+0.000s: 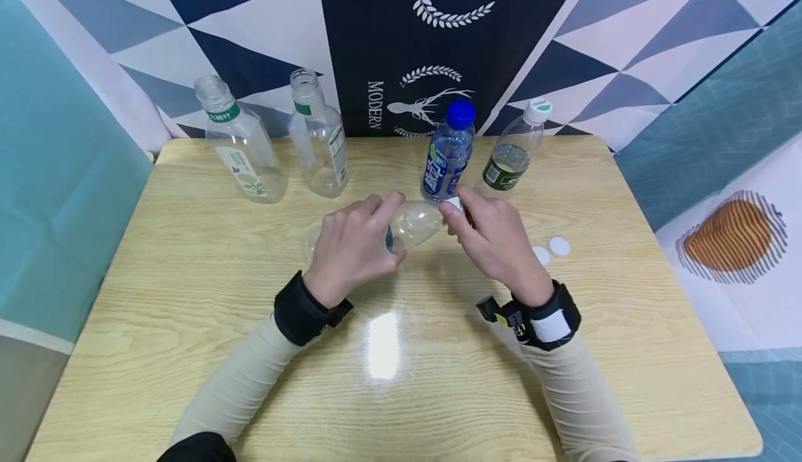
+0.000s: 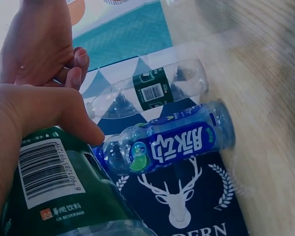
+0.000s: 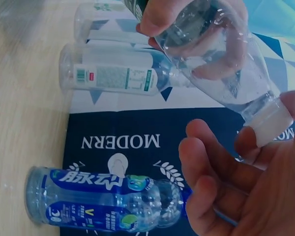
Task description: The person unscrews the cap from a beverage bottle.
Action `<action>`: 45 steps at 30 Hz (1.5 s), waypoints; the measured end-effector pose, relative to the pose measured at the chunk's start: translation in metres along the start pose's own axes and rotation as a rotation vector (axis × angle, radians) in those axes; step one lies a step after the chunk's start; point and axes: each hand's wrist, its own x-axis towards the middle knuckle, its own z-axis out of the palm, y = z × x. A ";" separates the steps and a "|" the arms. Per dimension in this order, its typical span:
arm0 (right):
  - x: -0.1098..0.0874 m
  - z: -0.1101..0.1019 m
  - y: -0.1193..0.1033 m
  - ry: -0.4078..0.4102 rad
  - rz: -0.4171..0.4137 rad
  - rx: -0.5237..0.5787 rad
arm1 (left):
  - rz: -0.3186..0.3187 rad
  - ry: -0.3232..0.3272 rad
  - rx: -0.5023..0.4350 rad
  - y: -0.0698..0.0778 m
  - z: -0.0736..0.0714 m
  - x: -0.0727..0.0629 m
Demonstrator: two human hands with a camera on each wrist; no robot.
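Observation:
A clear plastic bottle [image 1: 418,222] lies tilted sideways above the table, its neck towards the right. My left hand [image 1: 354,239] grips it round the body, over a dark green label [image 2: 54,179] that shows a barcode in the left wrist view. At the neck, my right hand [image 1: 495,239] pinches the white cap [image 3: 270,123] between thumb and forefinger. The cap sits on the bottle mouth, and the other right fingers are loosely bent beside it. Just behind the right hand stands a bottle with a blue label and blue cap [image 1: 447,156].
Two uncapped clear bottles, one at far left [image 1: 247,156] and one beside it [image 1: 319,145], stand along the table's back edge. A green-labelled bottle with a white cap [image 1: 510,149] stands back right. Two loose white caps [image 1: 560,245] lie right of my right hand on the wooden table [image 1: 438,392].

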 end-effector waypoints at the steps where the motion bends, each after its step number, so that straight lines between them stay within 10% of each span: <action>1: 0.000 0.001 0.000 0.008 0.001 -0.002 | 0.009 0.011 0.020 0.001 0.000 0.000; 19: 0.000 0.000 -0.003 0.075 0.056 -0.082 | 0.100 0.139 0.186 0.005 0.004 0.001; 45: -0.001 0.000 -0.001 0.177 -0.128 -0.008 | -0.030 -0.204 -0.250 0.006 -0.006 0.003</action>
